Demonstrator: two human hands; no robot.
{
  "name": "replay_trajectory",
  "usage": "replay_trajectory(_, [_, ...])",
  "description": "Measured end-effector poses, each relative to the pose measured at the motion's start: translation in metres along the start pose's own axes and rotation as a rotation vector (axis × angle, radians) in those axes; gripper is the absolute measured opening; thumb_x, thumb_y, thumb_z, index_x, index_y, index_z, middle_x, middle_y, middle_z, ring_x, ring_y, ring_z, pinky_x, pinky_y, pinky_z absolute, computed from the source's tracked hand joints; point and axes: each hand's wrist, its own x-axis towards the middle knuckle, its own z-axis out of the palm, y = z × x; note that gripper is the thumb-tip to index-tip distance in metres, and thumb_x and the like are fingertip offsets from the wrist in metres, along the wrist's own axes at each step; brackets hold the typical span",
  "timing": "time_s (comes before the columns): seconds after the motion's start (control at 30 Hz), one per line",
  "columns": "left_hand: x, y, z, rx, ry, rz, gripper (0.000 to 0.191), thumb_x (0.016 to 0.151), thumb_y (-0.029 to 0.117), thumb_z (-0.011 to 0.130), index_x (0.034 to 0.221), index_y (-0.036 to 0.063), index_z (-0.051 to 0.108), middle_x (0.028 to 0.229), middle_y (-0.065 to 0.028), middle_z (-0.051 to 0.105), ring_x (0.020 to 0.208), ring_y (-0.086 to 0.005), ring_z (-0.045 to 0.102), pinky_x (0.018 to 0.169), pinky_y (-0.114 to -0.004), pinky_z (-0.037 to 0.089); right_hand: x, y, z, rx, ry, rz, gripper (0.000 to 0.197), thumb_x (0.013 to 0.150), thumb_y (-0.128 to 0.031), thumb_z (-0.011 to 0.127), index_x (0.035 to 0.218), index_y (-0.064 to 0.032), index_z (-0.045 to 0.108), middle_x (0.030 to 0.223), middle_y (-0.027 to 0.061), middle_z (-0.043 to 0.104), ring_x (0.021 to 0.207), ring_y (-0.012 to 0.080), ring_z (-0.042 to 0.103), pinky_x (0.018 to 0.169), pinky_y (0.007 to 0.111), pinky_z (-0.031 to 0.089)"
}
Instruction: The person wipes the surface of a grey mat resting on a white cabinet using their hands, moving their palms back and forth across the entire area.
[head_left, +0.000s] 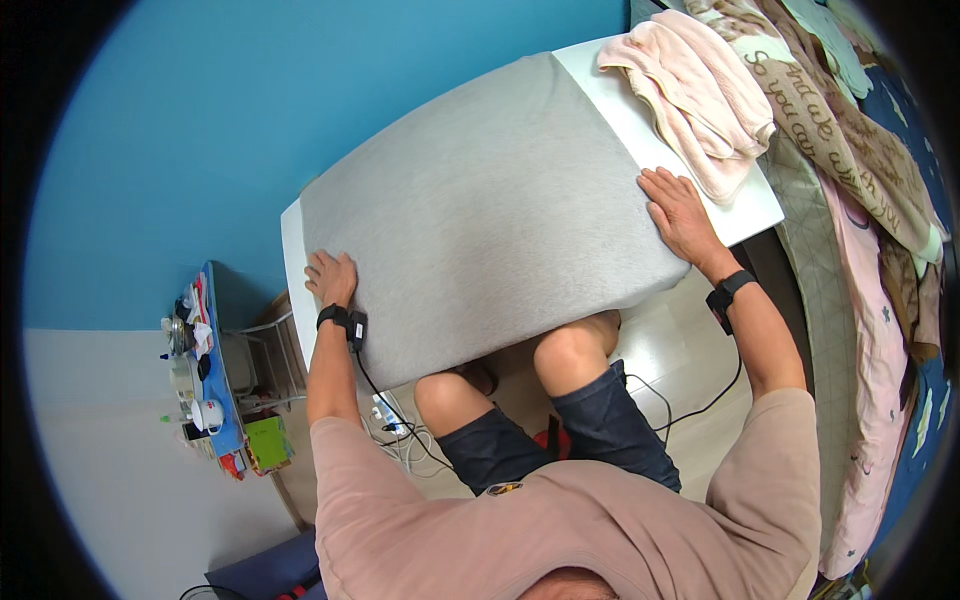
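A grey cloth (465, 217) lies spread over a white table (739, 214), its near edge hanging over the front. My left hand (330, 279) rests on the cloth's left edge, fingers spread and holding nothing. At the cloth's right edge, my right hand (675, 214) lies palm down with its fingertips pointing up and left. A pale pink towel (697, 97) is heaped on the bare right part of the tabletop, just beyond that hand. Black bands with cabled devices are strapped on both wrists.
A bed (817, 322) with rumpled blankets adjoins the right side. To the left, a small blue table (225, 405) carries a white teapot (208, 415) and clutter. A white power strip (388, 414) and tangled cables lie on the floor near my legs. A blue wall (225, 135) stands behind the table.
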Motion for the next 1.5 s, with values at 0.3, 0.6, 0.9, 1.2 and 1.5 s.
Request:
replay_trajectory(0.3, [-0.001, 0.243, -0.045, -0.053, 0.033, 0.579, 0.074, 0.1, 0.046, 0.039, 0.156, -0.0022, 0.029, 0.165, -0.0232, 0.022, 0.153, -0.0446, 0.016, 0.123, -0.058, 0.013, 0.002, 0.002, 0.0, -0.011, 0.01, -0.018, 0.044, 0.1, -0.015, 0.054, 0.143, -0.0085, 0.055, 0.15, 0.0103, 0.052, 0.145, 0.0296, 0.039, 0.12, 0.045, 0.026])
replay_trajectory(0.6, [-0.039, 0.443, -0.036, -0.114, -0.023, 0.972, 0.075, 0.102, 0.048, 0.035, 0.16, 0.0029, 0.021, 0.168, -0.0182, 0.016, 0.155, -0.0398, 0.011, 0.125, -0.053, 0.01, 0.005, 0.003, -0.003, -0.015, -0.062, 0.004, 0.044, 0.101, -0.019, 0.052, 0.145, -0.0084, 0.053, 0.153, 0.0104, 0.049, 0.146, 0.03, 0.037, 0.121, 0.047, 0.025])
replay_trajectory(0.9, [-0.022, 0.47, -0.021, -0.155, -0.06, 1.101, 0.074, 0.103, 0.051, 0.032, 0.162, 0.0082, 0.019, 0.169, -0.0162, 0.015, 0.156, -0.0375, 0.009, 0.126, -0.05, 0.008, 0.008, -0.006, -0.013, 0.017, -0.101, -0.022, 0.046, 0.099, -0.013, 0.053, 0.145, -0.0058, 0.052, 0.152, 0.0124, 0.049, 0.144, 0.0328, 0.039, 0.121, 0.048, 0.024])
replay_trajectory(1.2, [-0.01, 0.401, -0.017, -0.202, -0.06, 1.029, 0.07, 0.104, 0.047, 0.033, 0.161, 0.0087, 0.021, 0.168, -0.0167, 0.015, 0.156, -0.0379, 0.008, 0.126, -0.051, 0.008, 0.011, -0.011, -0.006, -0.001, -0.07, -0.028, 0.046, 0.099, -0.012, 0.053, 0.144, -0.0053, 0.052, 0.151, 0.0139, 0.05, 0.144, 0.034, 0.039, 0.12, 0.048, 0.025])
replay_trajectory(1.5, [0.04, 0.23, -0.013, -0.111, -0.072, 0.748, 0.07, 0.105, 0.046, 0.033, 0.163, 0.011, 0.015, 0.17, -0.0148, 0.011, 0.156, -0.0375, 0.006, 0.127, -0.051, 0.006, 0.011, -0.008, -0.006, -0.037, -0.062, -0.04, 0.046, 0.097, -0.01, 0.053, 0.143, -0.0034, 0.054, 0.149, 0.0161, 0.052, 0.144, 0.0355, 0.04, 0.119, 0.047, 0.027])
